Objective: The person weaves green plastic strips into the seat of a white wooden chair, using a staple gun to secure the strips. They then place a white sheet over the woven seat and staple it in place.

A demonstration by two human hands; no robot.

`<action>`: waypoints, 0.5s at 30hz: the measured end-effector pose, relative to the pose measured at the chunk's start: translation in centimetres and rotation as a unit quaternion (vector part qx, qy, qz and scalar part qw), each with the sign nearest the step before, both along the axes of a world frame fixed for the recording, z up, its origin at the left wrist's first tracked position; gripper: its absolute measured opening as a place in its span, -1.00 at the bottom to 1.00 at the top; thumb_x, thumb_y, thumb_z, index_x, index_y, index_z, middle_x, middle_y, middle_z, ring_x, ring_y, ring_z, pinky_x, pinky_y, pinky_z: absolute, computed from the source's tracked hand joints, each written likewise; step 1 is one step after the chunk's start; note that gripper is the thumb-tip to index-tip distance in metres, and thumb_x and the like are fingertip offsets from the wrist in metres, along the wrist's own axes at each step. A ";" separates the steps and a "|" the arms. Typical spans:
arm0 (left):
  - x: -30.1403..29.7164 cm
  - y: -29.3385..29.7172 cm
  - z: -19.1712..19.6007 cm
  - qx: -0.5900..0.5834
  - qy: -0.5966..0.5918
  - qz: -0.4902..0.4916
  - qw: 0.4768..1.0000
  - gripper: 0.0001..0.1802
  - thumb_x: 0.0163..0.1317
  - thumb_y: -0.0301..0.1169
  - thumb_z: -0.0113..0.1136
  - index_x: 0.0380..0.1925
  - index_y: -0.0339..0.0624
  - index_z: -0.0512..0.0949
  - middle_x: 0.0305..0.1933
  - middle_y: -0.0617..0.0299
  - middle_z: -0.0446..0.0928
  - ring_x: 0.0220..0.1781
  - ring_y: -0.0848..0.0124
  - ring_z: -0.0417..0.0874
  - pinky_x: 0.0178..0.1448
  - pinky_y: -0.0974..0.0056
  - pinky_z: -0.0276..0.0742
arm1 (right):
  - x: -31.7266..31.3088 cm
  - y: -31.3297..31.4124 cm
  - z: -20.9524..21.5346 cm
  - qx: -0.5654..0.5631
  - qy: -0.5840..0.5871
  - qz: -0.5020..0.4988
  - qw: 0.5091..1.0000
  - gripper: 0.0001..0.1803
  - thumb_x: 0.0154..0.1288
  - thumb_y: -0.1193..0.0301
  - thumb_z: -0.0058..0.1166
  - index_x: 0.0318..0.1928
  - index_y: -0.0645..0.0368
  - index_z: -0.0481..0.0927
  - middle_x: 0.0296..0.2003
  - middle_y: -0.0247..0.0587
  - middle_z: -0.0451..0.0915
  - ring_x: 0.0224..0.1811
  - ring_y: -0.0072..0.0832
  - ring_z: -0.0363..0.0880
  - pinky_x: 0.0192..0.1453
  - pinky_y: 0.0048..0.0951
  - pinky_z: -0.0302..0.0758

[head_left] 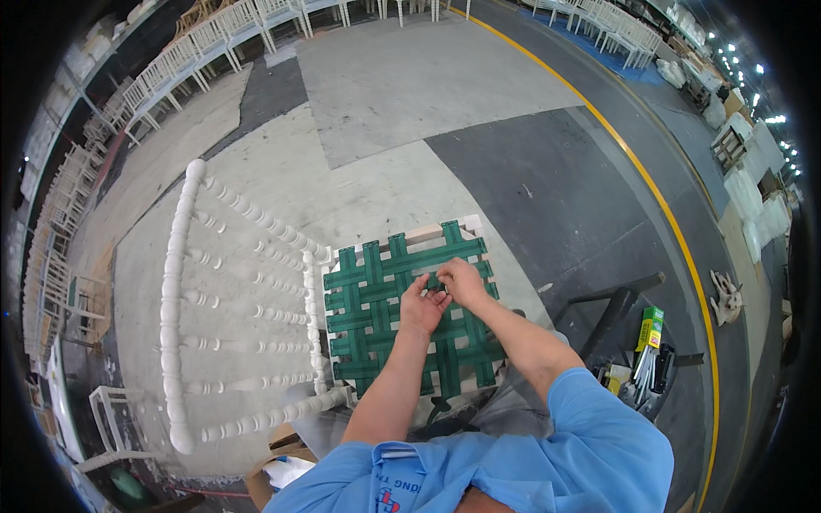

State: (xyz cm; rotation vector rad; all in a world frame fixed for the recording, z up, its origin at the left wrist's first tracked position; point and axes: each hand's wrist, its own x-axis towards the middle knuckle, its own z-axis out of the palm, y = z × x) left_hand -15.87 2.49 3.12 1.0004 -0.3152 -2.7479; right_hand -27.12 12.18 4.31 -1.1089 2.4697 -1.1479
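Observation:
A white chair frame with turned, beaded spindles lies in front of me, its back toward the left. Flat green webbing straps cross over and under each other on its seat, with pale wood showing at the seat edge. My left hand is palm up over the webbing, fingers curled at a short piece of green strap. From the right, my right hand pinches the same strap with thumb and fingertips. The hands meet near the seat's middle, partly hiding the strap. A loose green strap end hangs at the near edge.
On my right, a dark stool stands near a green and yellow box and several hand tools. An open cardboard box sits at lower left. Rows of white chairs line the far floor. A yellow line curves along the right.

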 end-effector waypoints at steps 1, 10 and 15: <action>-0.6 0.1 -0.4 0.018 0.009 0.010 1.000 -0.62 0.58 -0.08 -0.04 0.21 0.00 0.48 -0.02 0.05 0.42 -0.16 0.22 0.60 0.08 -0.02 0.63 | -0.3 0.3 -0.4 0.007 0.005 0.003 1.000 -0.89 0.20 0.46 0.29 -0.24 0.11 0.76 -0.25 -0.07 0.66 -0.12 -0.06 0.67 -0.03 -0.11 0.60; -3.4 0.3 -1.9 0.083 -0.011 0.090 0.992 -0.57 0.54 0.06 -0.04 0.01 0.12 0.69 -0.14 0.26 0.43 -0.26 0.34 0.36 -0.05 0.15 0.47 | -3.4 -1.0 -0.6 0.068 0.001 -0.057 0.996 -0.86 0.25 0.38 0.31 -0.21 0.09 0.81 -0.21 -0.04 0.68 -0.07 -0.04 0.68 0.04 -0.10 0.60; -2.7 -0.8 -1.8 0.099 -0.013 0.106 0.989 -0.59 0.54 0.01 -0.04 -0.01 0.08 0.70 -0.05 0.23 0.48 -0.15 0.29 0.40 0.03 0.11 0.52 | -3.3 -3.7 -0.7 0.120 -0.014 0.003 0.993 -0.88 0.23 0.40 0.30 -0.24 0.12 0.80 -0.20 -0.01 0.70 -0.08 -0.01 0.68 0.06 -0.06 0.60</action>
